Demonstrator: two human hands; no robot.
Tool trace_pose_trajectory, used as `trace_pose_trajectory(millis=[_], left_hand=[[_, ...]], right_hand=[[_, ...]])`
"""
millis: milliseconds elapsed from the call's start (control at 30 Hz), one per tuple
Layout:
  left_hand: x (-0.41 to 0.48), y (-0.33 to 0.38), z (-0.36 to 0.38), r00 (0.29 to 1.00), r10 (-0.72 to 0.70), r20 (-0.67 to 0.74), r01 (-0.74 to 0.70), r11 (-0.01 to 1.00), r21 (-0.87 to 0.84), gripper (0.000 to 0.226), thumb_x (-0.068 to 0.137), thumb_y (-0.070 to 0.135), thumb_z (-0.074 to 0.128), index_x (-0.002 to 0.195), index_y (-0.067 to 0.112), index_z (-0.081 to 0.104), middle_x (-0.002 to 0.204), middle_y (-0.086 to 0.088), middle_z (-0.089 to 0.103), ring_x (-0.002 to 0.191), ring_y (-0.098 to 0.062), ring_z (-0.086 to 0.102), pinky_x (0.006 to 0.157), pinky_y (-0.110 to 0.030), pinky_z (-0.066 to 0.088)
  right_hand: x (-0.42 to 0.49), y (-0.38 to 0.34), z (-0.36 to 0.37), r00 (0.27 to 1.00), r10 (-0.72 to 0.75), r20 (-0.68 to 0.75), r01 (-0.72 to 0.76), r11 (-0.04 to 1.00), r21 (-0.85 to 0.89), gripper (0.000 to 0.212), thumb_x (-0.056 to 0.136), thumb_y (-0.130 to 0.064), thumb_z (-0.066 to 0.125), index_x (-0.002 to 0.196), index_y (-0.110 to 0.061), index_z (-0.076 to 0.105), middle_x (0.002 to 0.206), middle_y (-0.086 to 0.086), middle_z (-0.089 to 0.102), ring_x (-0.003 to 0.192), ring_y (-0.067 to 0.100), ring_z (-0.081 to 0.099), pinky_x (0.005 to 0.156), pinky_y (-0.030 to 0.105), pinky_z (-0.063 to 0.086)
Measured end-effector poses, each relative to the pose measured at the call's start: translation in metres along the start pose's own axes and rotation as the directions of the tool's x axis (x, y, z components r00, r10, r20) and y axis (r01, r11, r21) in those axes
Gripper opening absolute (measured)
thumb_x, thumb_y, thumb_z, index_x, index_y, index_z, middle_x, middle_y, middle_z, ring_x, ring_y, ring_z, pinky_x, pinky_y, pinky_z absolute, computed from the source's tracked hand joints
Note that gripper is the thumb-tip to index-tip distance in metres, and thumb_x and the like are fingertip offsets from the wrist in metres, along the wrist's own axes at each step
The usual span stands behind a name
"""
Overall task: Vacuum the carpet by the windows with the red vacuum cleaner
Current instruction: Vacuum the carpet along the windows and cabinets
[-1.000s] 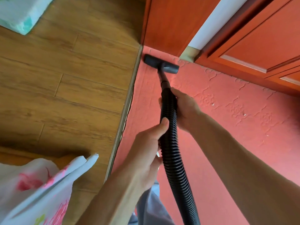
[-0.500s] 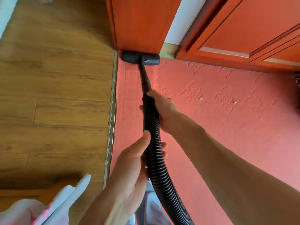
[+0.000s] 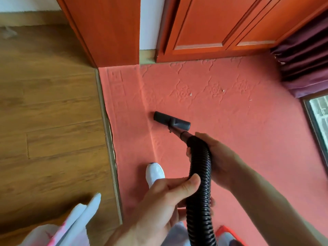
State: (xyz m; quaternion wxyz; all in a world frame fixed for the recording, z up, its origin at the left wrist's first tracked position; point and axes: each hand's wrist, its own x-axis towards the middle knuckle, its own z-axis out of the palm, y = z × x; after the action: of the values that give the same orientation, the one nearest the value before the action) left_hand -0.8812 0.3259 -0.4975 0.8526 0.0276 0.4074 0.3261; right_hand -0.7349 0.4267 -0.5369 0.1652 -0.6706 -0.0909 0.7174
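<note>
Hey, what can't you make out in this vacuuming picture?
Head view only:
- Vacuum body: the hose leaves the bottom edge.
- Right hand: fingers partly behind the hose.
- White specks on the carpet: too small to identify.
- Window: cut off by the right edge.

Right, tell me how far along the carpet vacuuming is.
The strip by the wood floor shows a brushed track, so it is likely done. The left hand and right hand grip the hose, with the nozzle on the carpet. White specks towards the curtain are left.
</note>
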Motion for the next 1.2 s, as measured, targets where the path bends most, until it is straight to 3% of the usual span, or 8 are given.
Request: trace_pose_trajectory(millis=[100,267,433,567,733,900,1033,1200], left_hand=[[0.005,-0.012,0.010,0.992,-0.066,-0.106,0.068,0.997,0.023,0.045,0.076,0.036,0.078,0.097,-0.003,0.071,0.091,-0.028,0.070,0.075,-0.029,0.066,0.070,-0.036,0.051],[0.034,-0.018,0.019,0.966,-0.099,-0.238,0.097,0.995,-0.018,0.096,0.065,0.046,0.084,0.137,0.000,0.039,0.098,-0.026,0.073,0.078,-0.032,0.069,0.072,-0.039,0.054],[0.075,-0.002,0.021,0.929,-0.085,-0.359,0.067,0.996,-0.062,0.039,0.089,0.035,0.067,0.113,0.005,0.071,0.100,-0.019,0.076,0.083,-0.027,0.069,0.097,-0.044,0.047],[0.109,0.023,0.029,0.927,-0.033,-0.374,0.009,0.998,-0.066,0.033,0.091,0.028,0.067,0.112,0.003,0.072,0.096,-0.017,0.072,0.085,-0.026,0.071,0.091,-0.039,0.051],[0.103,0.055,0.061,0.927,-0.039,-0.372,0.038,0.999,-0.009,0.033,0.092,0.030,0.067,0.112,0.004,0.072,0.093,-0.013,0.070,0.083,-0.027,0.071,0.071,-0.028,0.054],[0.082,0.086,0.068,0.927,-0.153,-0.344,0.171,0.985,0.024,0.028,0.092,0.031,0.065,0.101,0.006,0.071,0.089,-0.019,0.064,0.089,-0.038,0.064,0.089,-0.047,0.050],[0.096,0.091,0.053,0.924,-0.184,-0.334,0.213,0.976,0.052,0.027,0.090,0.033,0.067,0.095,0.007,0.074,0.090,-0.018,0.066,0.092,-0.039,0.063,0.101,-0.055,0.047],[0.128,0.095,0.028,0.892,-0.198,-0.406,0.223,0.975,0.015,0.031,0.091,0.036,0.067,0.095,0.006,0.071,0.086,-0.014,0.063,0.083,-0.032,0.066,0.087,-0.043,0.053]], right_hand=[[0.004,0.014,-0.014,0.999,0.006,-0.044,-0.004,0.999,0.042,0.030,0.090,-0.034,0.064,0.098,-0.006,0.063,0.070,0.013,0.065,0.053,0.018,0.061,0.046,0.027,0.048],[0.041,0.015,-0.027,0.997,-0.044,-0.056,0.051,0.991,0.124,0.034,0.087,-0.038,0.069,0.101,-0.007,0.064,0.069,0.008,0.071,0.062,0.018,0.069,0.054,0.025,0.051],[0.085,-0.010,-0.029,0.999,-0.054,-0.007,0.054,0.984,0.168,0.048,0.093,-0.043,0.063,0.121,-0.004,0.063,0.091,0.015,0.073,0.063,0.018,0.069,0.055,0.026,0.053],[0.104,-0.043,-0.031,0.998,-0.062,0.016,0.057,0.969,0.242,0.050,0.096,-0.042,0.058,0.128,-0.004,0.060,0.105,0.014,0.071,0.067,0.016,0.062,0.062,0.028,0.050],[0.080,-0.080,-0.030,1.000,-0.016,0.012,0.012,0.963,0.270,0.044,0.095,-0.034,0.058,0.124,-0.001,0.057,0.099,0.016,0.071,0.076,0.022,0.060,0.071,0.033,0.049],[0.045,-0.100,-0.031,0.990,0.081,0.112,-0.096,0.987,0.131,0.038,0.093,-0.031,0.052,0.108,0.004,0.059,0.086,0.017,0.071,0.074,0.026,0.061,0.089,0.041,0.050],[0.061,-0.101,-0.023,0.994,0.083,0.077,-0.094,0.984,0.150,0.035,0.094,-0.033,0.055,0.104,0.000,0.061,0.083,0.015,0.069,0.067,0.021,0.061,0.067,0.033,0.051],[0.121,-0.095,-0.001,0.992,0.051,-0.113,-0.034,0.989,0.141,0.042,0.093,-0.031,0.060,0.123,-0.001,0.061,0.085,0.015,0.072,0.064,0.019,0.067,0.060,0.030,0.050]])
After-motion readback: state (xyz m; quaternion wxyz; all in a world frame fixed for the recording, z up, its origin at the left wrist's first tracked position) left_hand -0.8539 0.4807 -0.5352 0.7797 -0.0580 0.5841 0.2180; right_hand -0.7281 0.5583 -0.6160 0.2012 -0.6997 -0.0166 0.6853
